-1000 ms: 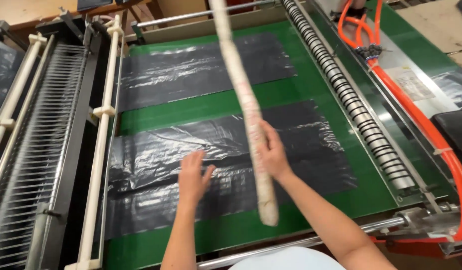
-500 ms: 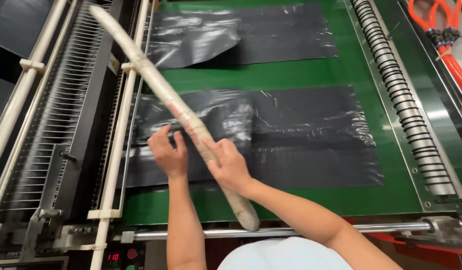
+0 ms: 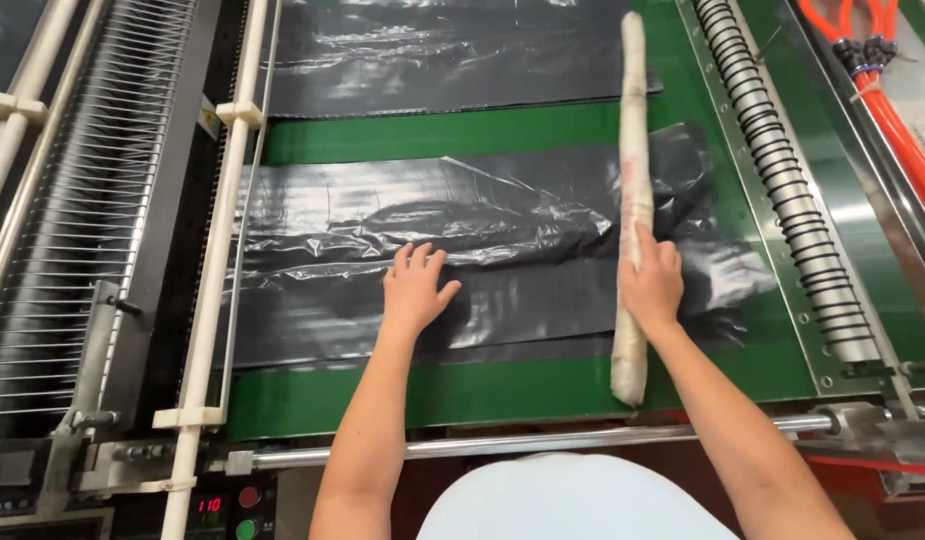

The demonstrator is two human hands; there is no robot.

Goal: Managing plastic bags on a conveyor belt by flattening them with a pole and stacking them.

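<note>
Right hand [image 3: 651, 285] grips a long pale stick [image 3: 635, 160] laid across black plastic sheet [image 3: 503, 215] near the green belt's [image 3: 483, 390] right edge; left hand [image 3: 415, 290] presses flat, fingers spread, on the sheet

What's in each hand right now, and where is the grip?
The right hand grips the long pale stick below its middle. The left hand holds nothing; it lies flat on the black plastic bags.

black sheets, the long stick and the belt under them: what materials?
Black sheets: thin plastic film, glossy, going by wrinkles and glare. Stick under the right hand: pale wrapping, maybe cloth or tape; core hidden. Belt: green, matte, likely rubbery. Left hand lies flat on the film.
</note>
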